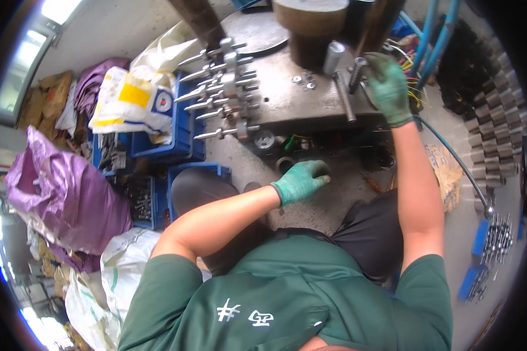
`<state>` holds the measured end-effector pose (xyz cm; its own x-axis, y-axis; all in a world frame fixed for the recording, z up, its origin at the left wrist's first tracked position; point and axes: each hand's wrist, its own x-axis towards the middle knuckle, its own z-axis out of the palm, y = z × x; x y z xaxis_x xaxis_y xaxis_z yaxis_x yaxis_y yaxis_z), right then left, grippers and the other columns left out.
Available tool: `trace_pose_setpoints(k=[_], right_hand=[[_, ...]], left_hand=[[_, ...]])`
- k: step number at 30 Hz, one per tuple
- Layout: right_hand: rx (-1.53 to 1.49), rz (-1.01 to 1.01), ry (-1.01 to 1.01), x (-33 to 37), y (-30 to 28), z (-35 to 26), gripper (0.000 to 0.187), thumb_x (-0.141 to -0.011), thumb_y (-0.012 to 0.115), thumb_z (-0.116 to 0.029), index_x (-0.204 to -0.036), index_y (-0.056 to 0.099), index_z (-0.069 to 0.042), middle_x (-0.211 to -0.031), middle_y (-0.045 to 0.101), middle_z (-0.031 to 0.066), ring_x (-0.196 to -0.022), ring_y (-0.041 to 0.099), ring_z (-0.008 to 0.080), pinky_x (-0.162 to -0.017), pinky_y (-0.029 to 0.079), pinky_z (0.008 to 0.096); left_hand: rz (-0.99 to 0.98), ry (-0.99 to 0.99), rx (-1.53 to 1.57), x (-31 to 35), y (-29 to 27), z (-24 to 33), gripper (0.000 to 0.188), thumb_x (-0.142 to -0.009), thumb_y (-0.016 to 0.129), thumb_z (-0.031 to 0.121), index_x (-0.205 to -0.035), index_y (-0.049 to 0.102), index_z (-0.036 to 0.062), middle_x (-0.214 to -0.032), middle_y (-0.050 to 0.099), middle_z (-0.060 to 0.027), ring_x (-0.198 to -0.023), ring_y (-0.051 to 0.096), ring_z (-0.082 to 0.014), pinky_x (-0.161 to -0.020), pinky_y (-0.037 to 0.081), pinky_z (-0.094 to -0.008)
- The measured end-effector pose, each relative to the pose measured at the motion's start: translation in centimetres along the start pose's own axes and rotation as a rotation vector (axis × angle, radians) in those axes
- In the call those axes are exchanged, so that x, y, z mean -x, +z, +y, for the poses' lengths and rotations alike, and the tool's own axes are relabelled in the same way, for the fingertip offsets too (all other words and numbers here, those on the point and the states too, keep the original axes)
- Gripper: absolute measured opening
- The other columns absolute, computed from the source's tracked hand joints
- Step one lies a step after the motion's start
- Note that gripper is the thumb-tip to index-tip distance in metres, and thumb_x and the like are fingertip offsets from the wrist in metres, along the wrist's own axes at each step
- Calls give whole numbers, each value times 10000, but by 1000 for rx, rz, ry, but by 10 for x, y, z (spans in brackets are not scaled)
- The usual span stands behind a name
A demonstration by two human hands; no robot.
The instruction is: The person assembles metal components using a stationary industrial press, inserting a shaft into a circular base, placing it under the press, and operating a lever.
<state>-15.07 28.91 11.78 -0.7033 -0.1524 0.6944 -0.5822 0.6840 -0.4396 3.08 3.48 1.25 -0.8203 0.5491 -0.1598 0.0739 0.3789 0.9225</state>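
My right hand (390, 89), in a green work glove, is over the right side of the steel press table (281, 79). Its fingers close around a short dark metal pin (357, 75) that stands nearly upright. Next to it lies a plain metal bar (345, 98), with a shiny metal cylinder (334, 57) standing behind. In front of the table, above my lap, hangs my left hand (301, 182), gloved in green too. Its fingers are loosely curled, with a gap to the thumb and nothing visible between them.
A rack of pointed metal rods (231, 88) stands at the table's left edge. The press ram (311, 17) rises at the back. Blue crates (187, 149) and a purple sack (64, 193) are on the left. Blue hoses (436, 44) and stacked metal sleeves (495, 131) are on the right.
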Motion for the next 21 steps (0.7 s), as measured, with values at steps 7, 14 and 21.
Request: trace_pose_setpoints(k=[7,14,21], right_hand=[[-418,86,178,22,-43,17,276,-1064,648,-56,-1331,691,1,-1252,749,87,-1099,701,161,-996,547,308],[-721,-31,417,30,-76,-16,318,-1107,586,-121,-1404,637,-22,-1292,736,135,-1173,719,210,-1029,576,337],[-795,-180,475,111,-77,-5,332,-1084,620,-127,-1391,622,-1,-1342,699,132,-1170,704,213,-1011,574,346]], left_hand=[[571,329,256,111,-134,85,296,-1030,672,171,-1262,699,-12,-1101,751,-84,-969,695,-162,-913,555,-316],[1273,-486,-29,294,-171,-218,231,-1008,713,229,-1100,745,19,-922,752,-55,-795,674,-134,-735,543,-301],[982,-1316,-82,365,-46,-357,662,-874,776,436,-1350,639,-4,-1325,679,-279,-1248,655,-402,-1070,511,-467]])
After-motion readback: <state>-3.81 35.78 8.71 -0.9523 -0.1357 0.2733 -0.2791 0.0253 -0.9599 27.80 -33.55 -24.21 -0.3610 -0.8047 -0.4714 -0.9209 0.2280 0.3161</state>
